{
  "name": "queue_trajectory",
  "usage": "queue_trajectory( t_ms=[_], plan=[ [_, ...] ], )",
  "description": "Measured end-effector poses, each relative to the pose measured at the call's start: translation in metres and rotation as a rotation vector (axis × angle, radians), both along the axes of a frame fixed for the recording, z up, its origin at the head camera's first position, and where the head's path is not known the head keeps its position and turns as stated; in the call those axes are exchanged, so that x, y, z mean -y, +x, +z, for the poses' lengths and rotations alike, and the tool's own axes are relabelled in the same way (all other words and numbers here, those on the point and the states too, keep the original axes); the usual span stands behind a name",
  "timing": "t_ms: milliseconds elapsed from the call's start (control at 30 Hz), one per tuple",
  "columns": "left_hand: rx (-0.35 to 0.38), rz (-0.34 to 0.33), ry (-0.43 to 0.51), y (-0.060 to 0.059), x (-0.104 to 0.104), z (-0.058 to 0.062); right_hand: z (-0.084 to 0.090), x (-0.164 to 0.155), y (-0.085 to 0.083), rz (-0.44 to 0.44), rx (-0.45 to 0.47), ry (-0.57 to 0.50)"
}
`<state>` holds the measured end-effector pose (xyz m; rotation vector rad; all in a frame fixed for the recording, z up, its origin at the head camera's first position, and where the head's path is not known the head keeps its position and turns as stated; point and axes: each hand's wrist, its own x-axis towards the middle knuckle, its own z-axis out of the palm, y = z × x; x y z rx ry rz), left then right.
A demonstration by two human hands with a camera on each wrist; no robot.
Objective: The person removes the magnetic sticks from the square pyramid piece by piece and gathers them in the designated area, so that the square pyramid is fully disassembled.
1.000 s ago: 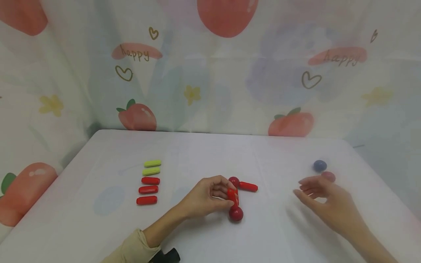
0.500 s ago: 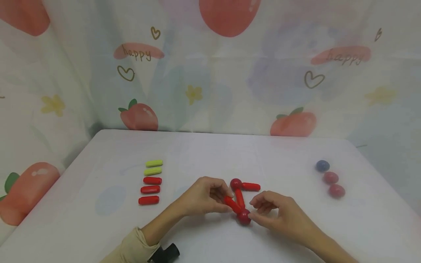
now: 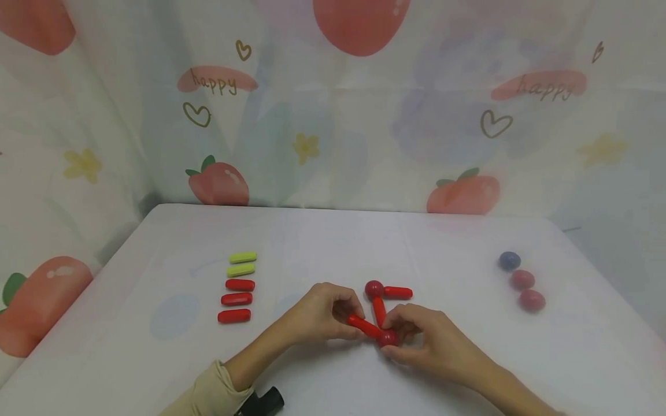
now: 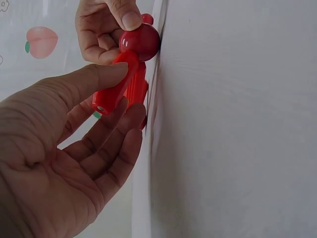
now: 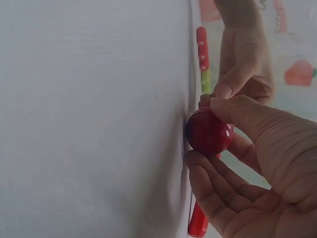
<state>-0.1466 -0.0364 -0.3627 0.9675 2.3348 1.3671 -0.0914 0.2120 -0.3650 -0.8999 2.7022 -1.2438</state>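
Note:
My left hand pinches a short red rod between thumb and fingers. One end of this rod meets a glossy red ball, which my right hand pinches. From the same ball a second red rod runs to a farther red ball, and a third red rod sticks out to the right there. In the left wrist view the free end of the held rod faces the camera and has a small hole. Up close, the right wrist view has the pinched ball hiding most of the rods.
Several loose rods lie in a column at the left, yellow-green rods behind red rods. At the right are a blue ball and two red balls. A black object sits at the left wrist. A printed curtain hangs behind the white table.
My right hand has come in from the right side and now grips the near ball. The rod in my left hand has swung outward, at an angle to the second rod.

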Motion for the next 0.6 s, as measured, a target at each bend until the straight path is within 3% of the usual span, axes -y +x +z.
queue_trajectory(
  t_ms=[400,600],
  plan=[
    [0.011,0.059,-0.002,0.0024,-0.0022,-0.0014,0.0004,0.0019,0.0011,-0.01,0.004,0.0],
    [-0.015,0.128,-0.048,0.0021,-0.0024,-0.0022,-0.0011,0.0043,0.0032,0.003,0.018,-0.009]
  ],
)
